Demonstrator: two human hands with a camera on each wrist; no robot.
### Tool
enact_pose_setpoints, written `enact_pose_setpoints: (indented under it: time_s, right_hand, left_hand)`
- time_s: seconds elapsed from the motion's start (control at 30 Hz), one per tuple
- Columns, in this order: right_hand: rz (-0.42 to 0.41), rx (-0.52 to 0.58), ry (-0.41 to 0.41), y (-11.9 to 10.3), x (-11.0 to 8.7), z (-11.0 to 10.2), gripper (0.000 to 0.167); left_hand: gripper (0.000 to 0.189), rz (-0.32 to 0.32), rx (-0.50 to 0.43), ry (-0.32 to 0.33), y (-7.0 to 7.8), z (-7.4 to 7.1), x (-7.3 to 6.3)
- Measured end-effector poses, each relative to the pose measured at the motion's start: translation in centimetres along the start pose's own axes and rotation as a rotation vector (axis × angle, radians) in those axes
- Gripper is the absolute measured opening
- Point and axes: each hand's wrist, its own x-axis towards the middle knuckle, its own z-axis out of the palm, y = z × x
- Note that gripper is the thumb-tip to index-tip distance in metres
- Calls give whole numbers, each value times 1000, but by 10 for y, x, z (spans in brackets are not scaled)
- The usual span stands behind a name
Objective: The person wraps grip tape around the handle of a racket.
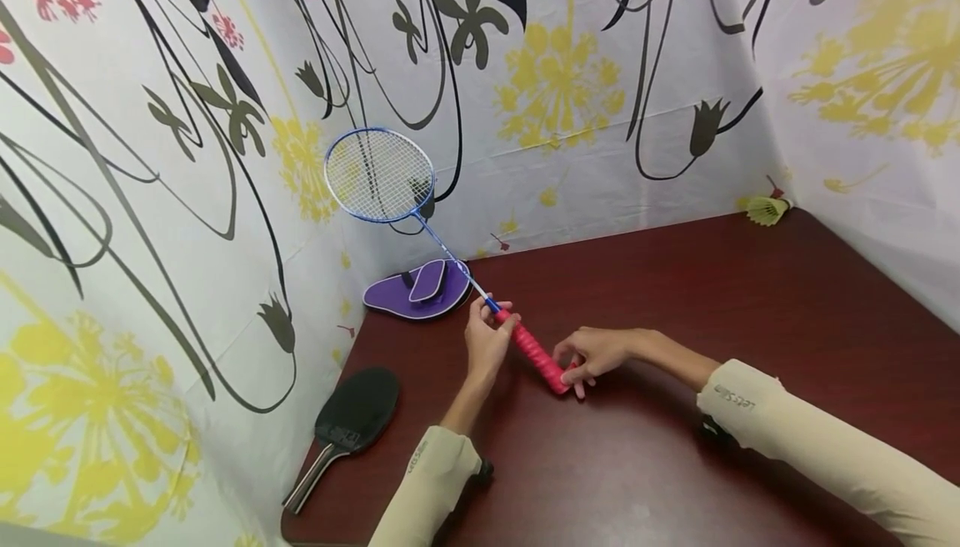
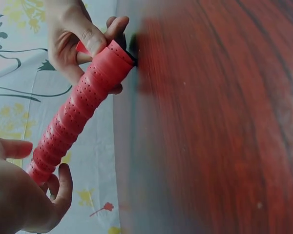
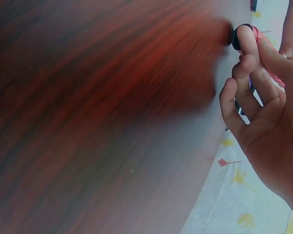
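Note:
In the head view a badminton racket [image 1: 378, 176] with a blue frame slants up and away, its head raised toward the back wall. Red perforated grip tape [image 2: 71, 117] winds round its handle in overlapping turns. My left hand [image 1: 487, 338] holds the racket where the shaft meets the top of the wrapped handle. At the butt end, my right hand [image 1: 600, 353] pinches the tape between thumb and fingers. A small red piece of tape shows behind the right thumb in the left wrist view. The dark end of the handle [image 3: 237, 39] shows by the right fingertips.
Behind the racket shaft lies a purple paddle case [image 1: 397, 293] at the table's far left corner. A black table tennis bat [image 1: 360, 409] rests along the left edge. One yellow shuttlecock [image 1: 768, 209] sits at the far right corner. Flower-patterned curtains [image 1: 562, 188] border the brown table [image 1: 675, 280].

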Motion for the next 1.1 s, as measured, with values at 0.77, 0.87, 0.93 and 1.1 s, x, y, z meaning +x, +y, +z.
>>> enact_pose_setpoints:
  time_s: [0.77, 0.87, 0.93, 1.1]
  right_hand:
    - [9, -132, -13, -15, 8, -1, 16]
    - [7, -103, 6, -13, 7, 1, 18]
    - [8, -74, 14, -13, 6, 4, 19]
    - [9, -1, -4, -12, 3, 9, 20]
  left_hand:
    - [50, 30, -164, -60, 0, 2, 0]
    - [52, -16, -223, -115, 3, -1, 2]
    - [54, -47, -261, -146, 4, -4, 4]
    - [61, -64, -278, -209, 1, -11, 7]
